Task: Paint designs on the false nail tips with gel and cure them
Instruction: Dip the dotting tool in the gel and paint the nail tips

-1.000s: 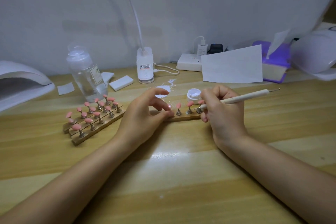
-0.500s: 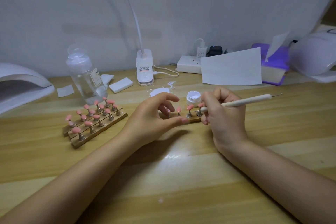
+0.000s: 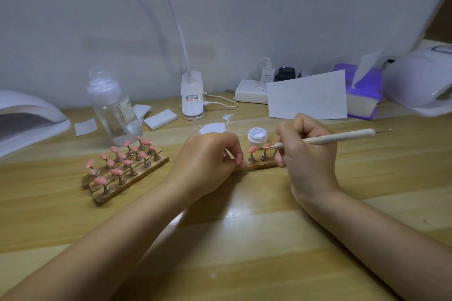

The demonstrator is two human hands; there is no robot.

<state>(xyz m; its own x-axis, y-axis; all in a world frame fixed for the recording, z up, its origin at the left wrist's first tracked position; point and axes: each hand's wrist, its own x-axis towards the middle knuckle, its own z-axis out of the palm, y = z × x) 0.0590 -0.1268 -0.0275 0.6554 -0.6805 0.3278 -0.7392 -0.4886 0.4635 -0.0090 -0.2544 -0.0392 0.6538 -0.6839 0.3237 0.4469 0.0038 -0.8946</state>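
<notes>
Biggest risk here is probably a smudge: the tool (image 3: 325, 139) is held pretty far back from its tip, so any wobble could get amplified and gel could be dragged across the pink tip (image 3: 267, 146) instead of placed as a neat dot. The open gel pot (image 3: 256, 136) sits just past the strip (image 3: 263, 165) at about 12 o'clock, so it could be knocked over if the tool is swung back carelessly. The strip could also be nudged, since only one end looks pinned down. As for pose, the right hand (image 3: 305, 154) is curled around the tool in a pen-style pinch, with the working end pointed toward 9 o'clock at the tips and the wrist rested on the table (image 3: 244, 239). The left hand (image 3: 208, 161) is laid knuckles-up with fingers curled onto the strip's left end; whether it's actually pinched or just pressed can't be told. The other strips (image 3: 124, 168) are parked at 9 o'clock, well apart.
</notes>
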